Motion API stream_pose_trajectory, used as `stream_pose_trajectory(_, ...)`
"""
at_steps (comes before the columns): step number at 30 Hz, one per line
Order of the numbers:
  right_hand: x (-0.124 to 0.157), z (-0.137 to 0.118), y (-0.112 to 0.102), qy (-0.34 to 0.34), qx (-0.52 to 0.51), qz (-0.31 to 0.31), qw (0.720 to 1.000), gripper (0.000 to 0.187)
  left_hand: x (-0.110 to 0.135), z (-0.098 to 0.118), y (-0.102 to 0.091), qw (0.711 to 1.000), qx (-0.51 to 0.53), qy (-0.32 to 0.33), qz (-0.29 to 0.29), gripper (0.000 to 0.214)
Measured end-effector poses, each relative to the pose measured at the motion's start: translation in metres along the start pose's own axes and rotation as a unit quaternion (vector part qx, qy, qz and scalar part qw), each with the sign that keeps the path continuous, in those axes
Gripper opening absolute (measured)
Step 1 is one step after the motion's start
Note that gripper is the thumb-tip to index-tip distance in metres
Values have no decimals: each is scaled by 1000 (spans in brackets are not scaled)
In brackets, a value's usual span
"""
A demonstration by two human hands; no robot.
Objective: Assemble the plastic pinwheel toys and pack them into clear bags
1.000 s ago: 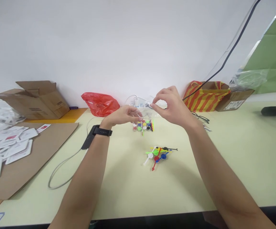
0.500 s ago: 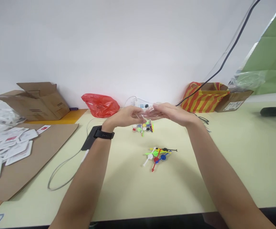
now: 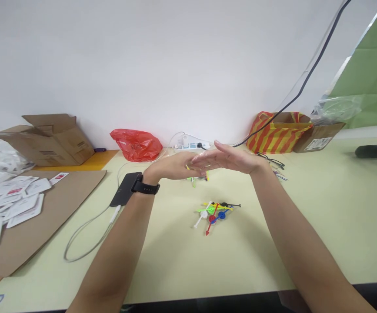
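My left hand [image 3: 175,166], with a black watch on its wrist, is raised above the table, fingers stretched toward the right. My right hand [image 3: 232,159] meets it from the other side, palm against palm, fingers flat and thumb up. A thin piece of clear plastic film [image 3: 202,154] is pressed between the two hands, mostly hidden. Nearer to me on the table lies a loose pile of coloured plastic arrow spinners [image 3: 212,218], in white, red, blue, green, yellow and black. A second group of small coloured pieces [image 3: 193,181] lies behind the hands, partly covered by them.
A black phone [image 3: 123,189] with a white cable lies left. Behind stand a red plastic bag [image 3: 138,145], a power strip [image 3: 188,142] and a striped bag [image 3: 278,134]. Glasses [image 3: 275,162] lie at right. Cardboard [image 3: 54,208] with white packets [image 3: 25,208] covers the left side.
My hands have slid further over each other, the right fingers now across the left palm. The clear film shows less than before. The spinner pile has not moved.
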State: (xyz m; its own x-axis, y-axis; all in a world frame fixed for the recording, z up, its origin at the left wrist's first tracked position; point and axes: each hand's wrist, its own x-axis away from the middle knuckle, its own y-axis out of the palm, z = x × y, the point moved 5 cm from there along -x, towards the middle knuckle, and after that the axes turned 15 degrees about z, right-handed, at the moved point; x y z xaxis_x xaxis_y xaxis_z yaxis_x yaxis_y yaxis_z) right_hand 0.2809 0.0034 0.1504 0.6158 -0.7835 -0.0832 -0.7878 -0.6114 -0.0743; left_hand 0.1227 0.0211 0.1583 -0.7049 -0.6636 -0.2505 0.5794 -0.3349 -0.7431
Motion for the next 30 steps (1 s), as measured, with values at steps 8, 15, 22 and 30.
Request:
stream_pose_trajectory(8,3,-6,13,-57,159,-31,985,57,8,-22,12,972,160,-85,-148,69)
stream_pose_trajectory(15,5,-20,13,-123,180,33,975,50,11,-35,40,905,350,-105,-217,95)
stream_pose_trajectory(22,10,-21,29,-62,184,-97,976,48,11,-41,44,900,360,-93,-228,80)
stream_pose_trajectory(30,13,-10,33,-74,235,-173,954,69,9,-18,41,927,253,-47,-271,69)
